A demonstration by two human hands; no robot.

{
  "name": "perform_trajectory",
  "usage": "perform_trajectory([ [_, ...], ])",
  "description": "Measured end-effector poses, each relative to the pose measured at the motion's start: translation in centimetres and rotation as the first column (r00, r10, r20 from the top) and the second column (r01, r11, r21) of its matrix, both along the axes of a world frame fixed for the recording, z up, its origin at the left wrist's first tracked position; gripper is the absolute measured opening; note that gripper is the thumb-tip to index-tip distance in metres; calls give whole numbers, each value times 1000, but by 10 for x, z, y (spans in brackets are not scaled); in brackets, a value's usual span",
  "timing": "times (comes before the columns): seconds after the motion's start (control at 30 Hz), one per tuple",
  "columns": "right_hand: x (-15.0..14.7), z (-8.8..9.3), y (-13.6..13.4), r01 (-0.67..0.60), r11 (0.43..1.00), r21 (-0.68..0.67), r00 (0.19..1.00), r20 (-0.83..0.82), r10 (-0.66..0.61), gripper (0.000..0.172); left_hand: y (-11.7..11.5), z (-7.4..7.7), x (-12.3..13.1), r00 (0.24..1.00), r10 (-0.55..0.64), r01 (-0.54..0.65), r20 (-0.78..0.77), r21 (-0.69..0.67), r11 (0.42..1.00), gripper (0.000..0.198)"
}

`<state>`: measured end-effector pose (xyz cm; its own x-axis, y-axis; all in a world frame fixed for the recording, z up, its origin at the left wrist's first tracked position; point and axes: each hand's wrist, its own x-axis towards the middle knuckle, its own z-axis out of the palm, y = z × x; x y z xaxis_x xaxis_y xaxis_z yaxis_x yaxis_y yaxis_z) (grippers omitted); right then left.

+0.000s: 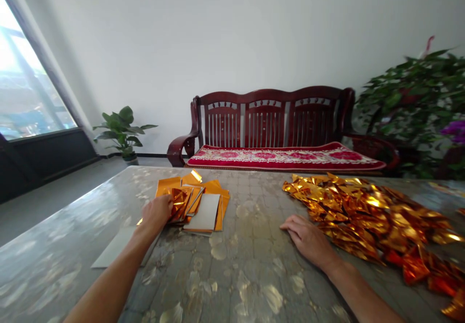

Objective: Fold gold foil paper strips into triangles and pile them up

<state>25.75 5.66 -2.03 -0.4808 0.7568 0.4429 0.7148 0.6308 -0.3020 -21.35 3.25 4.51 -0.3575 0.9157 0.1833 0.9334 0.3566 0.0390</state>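
Observation:
My left hand point(156, 210) is closed at the left of a loose stack of gold foil paper sheets point(215, 187), its fingertips pinching a folded gold foil paper piece point(179, 201). Some sheets in the stack lie with a plain pale side point(204, 211) up. Under my left forearm lies a pale flat sheet point(116, 248). My right hand point(305, 238) rests on the table with fingers loosely stretched to the left, and I see nothing in it. Just beyond and to its right spreads a large heap of folded gold foil pieces point(363, 211).
The table point(247, 274) has a shiny patterned cover. Behind it stands a dark wooden bench point(265, 124) with a red floral cushion point(283, 156). A potted plant point(125, 131) is at the left, a larger leafy plant point(417, 105) at the right.

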Motion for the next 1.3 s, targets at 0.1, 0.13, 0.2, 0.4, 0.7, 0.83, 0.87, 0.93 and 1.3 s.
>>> perform_trajectory([
  [0.1,1,0,0,-2,1000,-12,1000,6,2,30,-7,3,11,997,-47,56,-62,141,988,31],
  [0.13,1,0,0,-1,1000,-18,1000,8,1,30,-10,3,18,992,-92,109,-91,199,974,29],
  [0.2,0,2,0,3,999,-35,1000,6,-3,30,-15,3,36,954,-256,293,-158,293,910,25],
  [0.4,-17,9,-11,80,958,-275,982,-141,-123,30,-31,-10,121,655,-695,750,-296,362,553,23],
  [0.7,-68,14,-42,-200,857,-475,824,-554,-115,46,-27,-40,218,485,-812,862,-325,337,380,22],
  [0.83,-67,7,-34,-26,853,-521,770,-555,-316,32,-36,-39,228,524,-825,821,-211,382,424,15],
  [0.87,-66,5,-31,-24,843,-537,743,-574,-344,33,-40,-38,230,528,-832,812,-171,388,436,17],
  [0.93,-64,2,-28,-67,829,-555,692,-624,-362,38,-47,-37,235,527,-847,791,-63,401,462,24],
  [1.3,-47,19,-41,97,939,331,963,-271,-4,42,-34,-47,232,494,-862,574,113,702,421,65],
])
